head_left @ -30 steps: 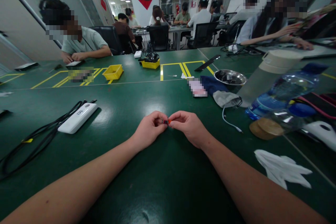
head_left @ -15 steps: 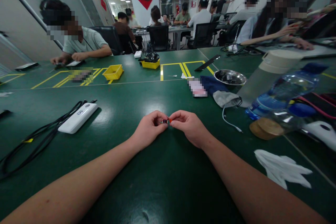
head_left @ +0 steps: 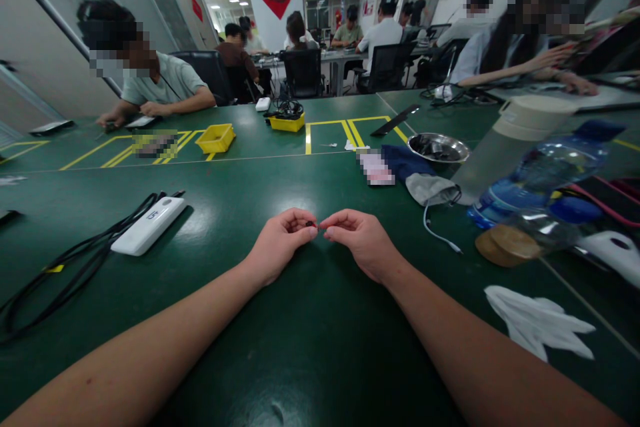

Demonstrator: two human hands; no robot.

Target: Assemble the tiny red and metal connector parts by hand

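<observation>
A small dark piece (head_left: 311, 223) with a bit of red at its right end is pinched between the thumb and fingers of my left hand (head_left: 283, 240), above the middle of the green table (head_left: 240, 187). Close on the right, my right hand (head_left: 361, 240) has its thumb and fingertips drawn together near the red end. Whatever lies between those fingertips is too small to make out. A narrow gap separates the two hands.
A white power bank (head_left: 149, 225) and black cable (head_left: 75, 270) lie left. On the right are a white glove (head_left: 540, 320), a blue plastic bottle (head_left: 545, 170), a pale tumbler (head_left: 510, 140) and a metal bowl (head_left: 438, 147). Yellow trays (head_left: 216, 138) stand farther back.
My left hand has shifted slightly left and the piece in it has turned, showing less of itself. The orange-red bit at my right fingertips is now barely visible.
</observation>
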